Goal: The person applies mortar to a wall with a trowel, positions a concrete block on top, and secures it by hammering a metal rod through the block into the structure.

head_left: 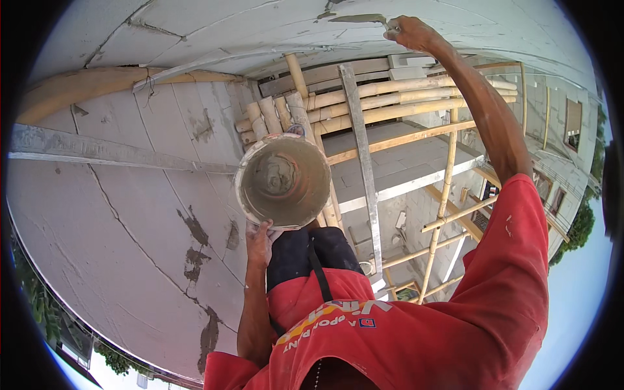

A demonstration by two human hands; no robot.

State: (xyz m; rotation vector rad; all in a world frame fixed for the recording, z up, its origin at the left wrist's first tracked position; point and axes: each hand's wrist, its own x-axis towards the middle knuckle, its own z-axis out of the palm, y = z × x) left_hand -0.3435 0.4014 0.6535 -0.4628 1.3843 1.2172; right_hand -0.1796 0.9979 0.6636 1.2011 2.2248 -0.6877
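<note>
The left hand (260,242) grips the mortar bucket (283,181) from beneath; above the bucket, the right hand (408,32) clutches a trowel (359,19) (blade against the wall (130,195)).

The person wears a red short-sleeved shirt (416,325) with printed yellow and white lettering, small pale splashes on the right sleeve (513,227), and dark trousers (312,253).
</note>
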